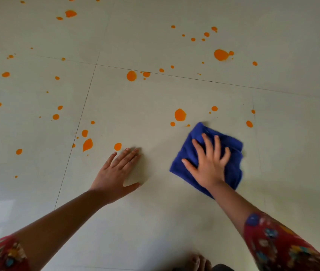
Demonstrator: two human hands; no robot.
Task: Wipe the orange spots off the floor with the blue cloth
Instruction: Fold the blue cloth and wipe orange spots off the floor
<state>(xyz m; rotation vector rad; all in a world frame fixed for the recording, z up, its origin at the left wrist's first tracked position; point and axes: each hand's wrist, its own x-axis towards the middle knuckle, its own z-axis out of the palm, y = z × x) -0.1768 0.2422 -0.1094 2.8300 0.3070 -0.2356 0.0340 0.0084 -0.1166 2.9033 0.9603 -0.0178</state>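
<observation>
The floor (pixel 155 227) is laid with large pale tiles, separated by thin dark grout lines (pixel 85 106). Orange spots (pixel 221 54) of mixed size are scattered across the far and left tiles. The strip of tile nearest the person carries none.

Two bare forearms reach forward from the bottom edge. Each emerges from a red floral sleeve (pixel 284 245).

The blue cloth (pixel 231 151) lies folded flat on the near centre tile, right of middle. Its far corner sits just beside a large drop-shaped spot (pixel 180 115) and a faint orange smear (pixel 188 125). The cloth edges appear slightly blurred.

The right hand (pixel 208 165) rests palm down on the cloth. Its fingers are spread and straight and press on the fabric without curling round it.

The left hand (pixel 116 173) lies flat on bare tile, well apart from the cloth. Its fingers are extended and close together, the thumb is out to the side, and it holds nothing. Its fingertips lie just beside a round spot (pixel 117 146).

Bare toes (pixel 200 262) show at the bottom edge.
</observation>
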